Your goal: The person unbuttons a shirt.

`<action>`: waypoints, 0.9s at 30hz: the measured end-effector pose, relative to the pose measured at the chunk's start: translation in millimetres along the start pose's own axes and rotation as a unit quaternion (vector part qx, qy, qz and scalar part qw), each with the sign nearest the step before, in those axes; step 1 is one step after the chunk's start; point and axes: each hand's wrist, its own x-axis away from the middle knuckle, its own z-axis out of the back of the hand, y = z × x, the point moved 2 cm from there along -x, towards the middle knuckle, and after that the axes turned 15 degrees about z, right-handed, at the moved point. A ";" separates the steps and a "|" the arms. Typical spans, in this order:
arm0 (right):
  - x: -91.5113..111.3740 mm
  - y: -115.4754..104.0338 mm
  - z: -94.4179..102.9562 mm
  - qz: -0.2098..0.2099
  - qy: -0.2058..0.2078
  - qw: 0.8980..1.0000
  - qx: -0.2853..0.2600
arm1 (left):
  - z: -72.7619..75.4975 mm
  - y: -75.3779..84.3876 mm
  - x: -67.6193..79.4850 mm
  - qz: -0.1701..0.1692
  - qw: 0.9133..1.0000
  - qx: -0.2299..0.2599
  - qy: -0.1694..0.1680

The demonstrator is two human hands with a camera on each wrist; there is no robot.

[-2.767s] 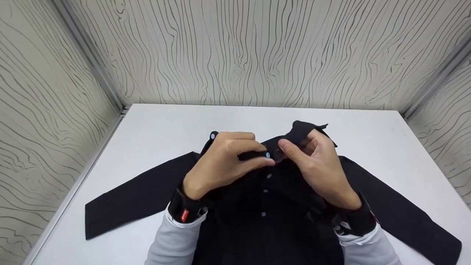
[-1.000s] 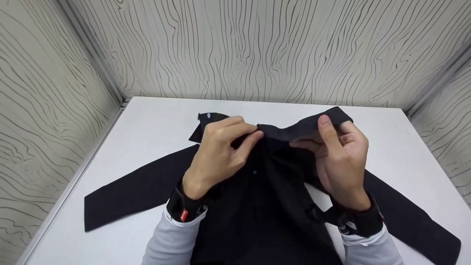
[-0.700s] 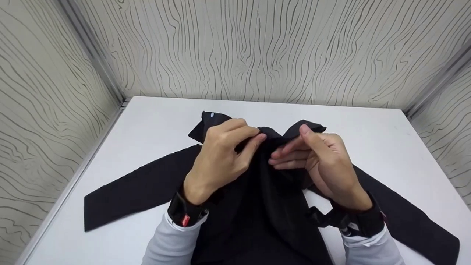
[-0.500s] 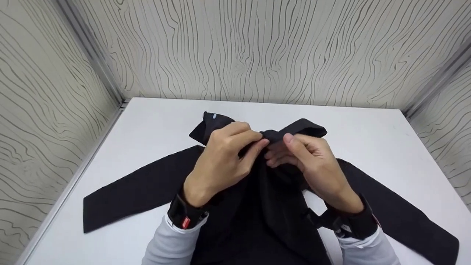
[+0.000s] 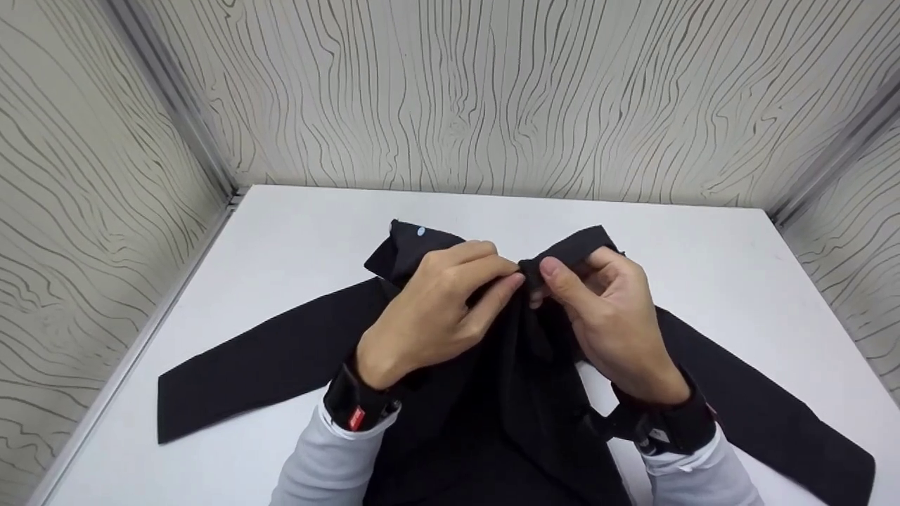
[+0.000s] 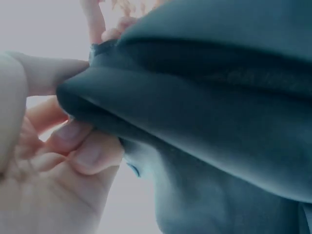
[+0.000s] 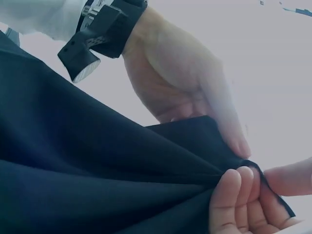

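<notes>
A black long-sleeved shirt (image 5: 478,436) lies on the white table, its collar raised between two hands. My left hand (image 5: 439,309) pinches the edge of the collar between thumb and forefinger, just left of the middle. Close beside it, my right hand (image 5: 615,316) holds the right collar part (image 5: 576,244), thumb in front and fingers behind. The left wrist view shows dark folds of the shirt (image 6: 195,122) between the fingertips (image 6: 90,151). In the right wrist view both hands meet at the gathered cloth (image 7: 185,146). A pale button (image 5: 421,230) sits on the left collar part.
The shirt's left sleeve (image 5: 267,358) and right sleeve (image 5: 766,400) stretch out over the white table (image 5: 316,225). Wood-grain patterned panels (image 5: 450,98) stand behind and at both sides. Black bands (image 5: 355,397) with small devices sit on both wrists.
The shirt's front has been parted from its buttoned look. My right hand has slid left along the collar to my left hand, and both have shifted slightly rightward lately.
</notes>
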 end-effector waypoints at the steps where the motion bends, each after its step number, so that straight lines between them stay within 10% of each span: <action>1: 0.4 0.3 -0.4 0.006 0.007 1.000 0.017 | -0.2 -0.6 -0.2 0.003 1.000 -0.007 0.002; 8: 3.5 -0.4 -1.9 0.052 0.036 0.990 0.123 | 0.7 -1.8 -1.0 0.008 1.000 -0.003 0.000; 27: -0.2 -2.5 4.2 0.032 -0.017 0.995 0.094 | 3.1 3.2 1.7 -0.027 0.998 -0.027 0.044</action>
